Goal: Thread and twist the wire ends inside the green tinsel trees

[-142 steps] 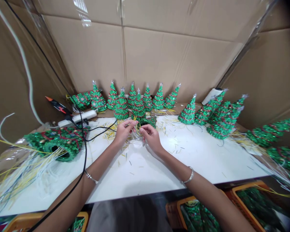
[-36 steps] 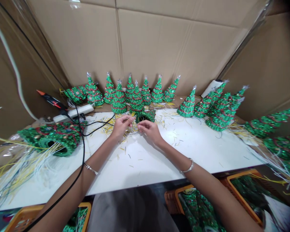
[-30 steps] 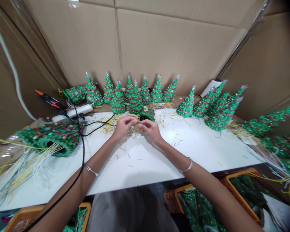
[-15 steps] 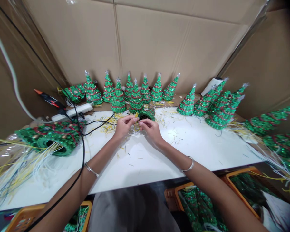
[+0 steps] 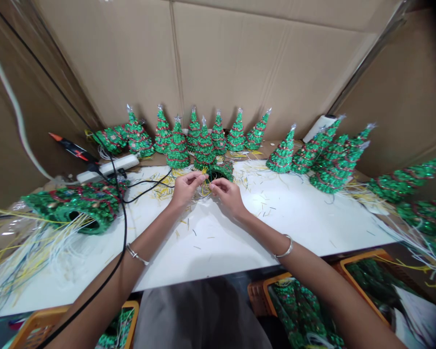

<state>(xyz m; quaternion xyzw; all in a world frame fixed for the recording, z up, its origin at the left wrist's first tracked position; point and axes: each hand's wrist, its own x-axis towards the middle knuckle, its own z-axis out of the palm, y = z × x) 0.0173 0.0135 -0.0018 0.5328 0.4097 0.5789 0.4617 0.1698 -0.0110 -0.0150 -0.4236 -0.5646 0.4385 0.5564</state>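
My left hand [image 5: 184, 189] and my right hand [image 5: 229, 195] meet over the far middle of the white table [image 5: 210, 242]. Both pinch a small bunch of thin yellow wires [image 5: 205, 177] between thumb and fingertips. The wires lead out of a green sequined tree [image 5: 222, 170] lying on its side just behind my hands, its dark open base facing me. Each wrist wears a silver bangle.
A row of upright green trees [image 5: 199, 138] lines the cardboard back wall. More trees [image 5: 330, 162] lean at the right, and a heap [image 5: 78, 206] with loose wires lies left. A black cable [image 5: 123, 228], power strip [image 5: 107, 168], wire offcuts and orange crates [image 5: 366, 291] surround me.
My hands have stayed on the wire bunch, fingertips shifting slightly and drawing closer together. The view has tilted up a little since the earliest frame.
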